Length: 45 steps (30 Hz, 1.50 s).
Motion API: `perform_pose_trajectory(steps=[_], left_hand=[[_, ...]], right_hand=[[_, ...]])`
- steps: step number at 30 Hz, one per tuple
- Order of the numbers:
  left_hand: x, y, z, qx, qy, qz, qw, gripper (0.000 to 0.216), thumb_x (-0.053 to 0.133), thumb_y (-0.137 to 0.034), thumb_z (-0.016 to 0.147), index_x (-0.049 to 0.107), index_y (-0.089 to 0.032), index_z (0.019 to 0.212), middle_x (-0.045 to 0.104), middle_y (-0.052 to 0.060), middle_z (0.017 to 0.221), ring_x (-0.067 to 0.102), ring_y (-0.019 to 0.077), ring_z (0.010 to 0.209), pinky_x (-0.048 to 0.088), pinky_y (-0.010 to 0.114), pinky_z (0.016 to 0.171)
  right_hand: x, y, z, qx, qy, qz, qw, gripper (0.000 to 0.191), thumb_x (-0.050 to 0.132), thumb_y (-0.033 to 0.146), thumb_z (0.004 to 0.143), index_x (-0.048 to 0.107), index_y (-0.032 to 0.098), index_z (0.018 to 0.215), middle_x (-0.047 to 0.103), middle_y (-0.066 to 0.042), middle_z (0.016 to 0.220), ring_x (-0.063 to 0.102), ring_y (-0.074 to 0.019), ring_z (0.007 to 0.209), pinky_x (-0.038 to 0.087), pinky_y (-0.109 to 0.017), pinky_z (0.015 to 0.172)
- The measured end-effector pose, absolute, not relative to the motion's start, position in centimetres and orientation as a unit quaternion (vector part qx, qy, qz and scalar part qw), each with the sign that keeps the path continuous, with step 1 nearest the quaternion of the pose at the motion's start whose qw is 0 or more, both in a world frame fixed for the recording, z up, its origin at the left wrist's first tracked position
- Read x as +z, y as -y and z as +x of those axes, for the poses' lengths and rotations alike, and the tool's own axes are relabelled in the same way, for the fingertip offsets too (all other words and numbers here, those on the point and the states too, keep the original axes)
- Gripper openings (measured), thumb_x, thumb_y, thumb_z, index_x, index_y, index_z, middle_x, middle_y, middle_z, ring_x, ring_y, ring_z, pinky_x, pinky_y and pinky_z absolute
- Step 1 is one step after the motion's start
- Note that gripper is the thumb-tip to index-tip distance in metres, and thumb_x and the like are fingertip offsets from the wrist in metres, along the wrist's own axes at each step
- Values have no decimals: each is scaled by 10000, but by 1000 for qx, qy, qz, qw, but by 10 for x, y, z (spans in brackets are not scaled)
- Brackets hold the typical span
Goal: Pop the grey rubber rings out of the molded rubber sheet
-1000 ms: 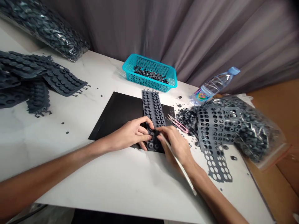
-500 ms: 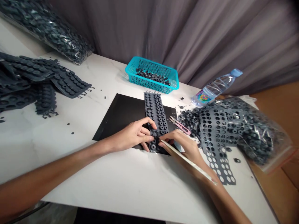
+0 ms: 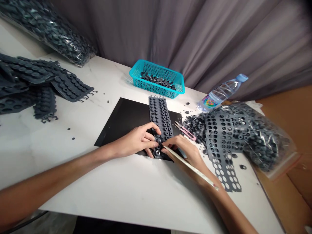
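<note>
A dark grey rubber strip (image 3: 161,118) studded with round rings lies lengthwise on a black mat (image 3: 126,120). My left hand (image 3: 136,140) rests on the mat with its fingers pressed on the near end of the strip. My right hand (image 3: 186,151) is closed in a pinch on a long thin pale stick (image 3: 192,168), whose tip touches the strip's near end beside my left fingers. The stick runs back along my right wrist.
A teal basket (image 3: 157,78) with loose rings stands behind the mat. Pink snips (image 3: 185,130) lie right of the strip. Punched-out strips (image 3: 224,149), a clear bag of rings (image 3: 265,143) and a water bottle (image 3: 221,92) lie right. More strips (image 3: 36,84) are piled left.
The stick has tilted flatter and now points more to the right along my wrist. My right hand shifted slightly on the strip's near end. My left hand has stayed put.
</note>
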State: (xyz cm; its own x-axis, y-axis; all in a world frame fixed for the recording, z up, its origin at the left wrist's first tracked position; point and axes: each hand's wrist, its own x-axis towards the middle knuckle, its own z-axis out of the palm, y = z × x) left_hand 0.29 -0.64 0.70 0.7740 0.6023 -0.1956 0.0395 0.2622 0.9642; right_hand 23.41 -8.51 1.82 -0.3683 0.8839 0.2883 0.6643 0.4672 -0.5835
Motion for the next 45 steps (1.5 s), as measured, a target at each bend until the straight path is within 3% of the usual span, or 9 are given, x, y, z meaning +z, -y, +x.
perform_pose_trajectory(steps=[7,17,22,26,30,32,36,40,45], left_hand=[[3,6,3,196,-264,586,741,309,702,-267,947,495,-217,1171,772,38,938,766,159,696,633,286,686],[4,6,4,191,-280,595,729,295,698,-256,946,501,-220,1162,744,-1,873,769,165,696,619,277,684],[2,8,4,197,-284,588,731,306,715,-269,927,519,-228,1158,631,-68,706,772,195,742,638,353,766],[4,9,1,189,-284,592,731,318,718,-297,927,531,-232,1177,594,-72,706,781,208,766,614,344,784],[9,9,-2,173,-286,609,719,325,686,-314,950,519,-242,1219,620,-47,790,771,191,749,559,300,758],[11,9,-3,168,-285,624,708,335,667,-317,961,514,-249,1251,609,-40,829,732,159,704,528,285,740],[15,8,-4,163,-284,641,694,344,614,-279,974,529,-258,1306,581,-22,898,615,106,653,483,262,706],[18,9,-2,161,-292,640,693,317,544,-229,970,577,-216,1284,590,2,879,529,100,617,444,236,626],[17,19,7,184,-347,654,647,306,571,-459,995,647,-215,1164,583,-13,783,492,104,558,399,198,499]], right_hand=[[10,79,234,113,850,-442,261,257,627,270,1042,653,219,1292,732,-56,986,655,-193,826,532,-316,769],[7,80,229,60,851,-462,243,187,535,268,1080,649,194,1208,737,-86,994,666,-203,837,521,-328,753],[8,84,223,133,765,-553,301,196,506,299,1076,623,214,1208,718,-71,1004,676,-194,829,527,-315,738],[6,77,250,100,617,-680,384,268,527,404,1059,652,203,1185,743,-85,1023,701,-234,881,533,-346,763],[5,70,291,49,600,-743,292,303,584,436,998,693,185,1128,761,-100,955,712,-281,845,505,-383,735],[7,69,301,32,607,-744,279,307,577,398,994,666,197,1207,741,-69,907,691,-255,783,489,-365,706],[17,72,289,74,649,-698,293,214,585,374,1010,657,226,1147,705,-13,827,615,-179,636,471,-313,645],[25,79,265,153,687,-638,312,157,621,356,1010,689,223,1059,749,-38,944,678,-182,761,513,-299,703],[30,85,254,234,711,-588,306,210,658,385,1001,738,216,1095,773,-55,995,712,-197,825,559,-306,752]])
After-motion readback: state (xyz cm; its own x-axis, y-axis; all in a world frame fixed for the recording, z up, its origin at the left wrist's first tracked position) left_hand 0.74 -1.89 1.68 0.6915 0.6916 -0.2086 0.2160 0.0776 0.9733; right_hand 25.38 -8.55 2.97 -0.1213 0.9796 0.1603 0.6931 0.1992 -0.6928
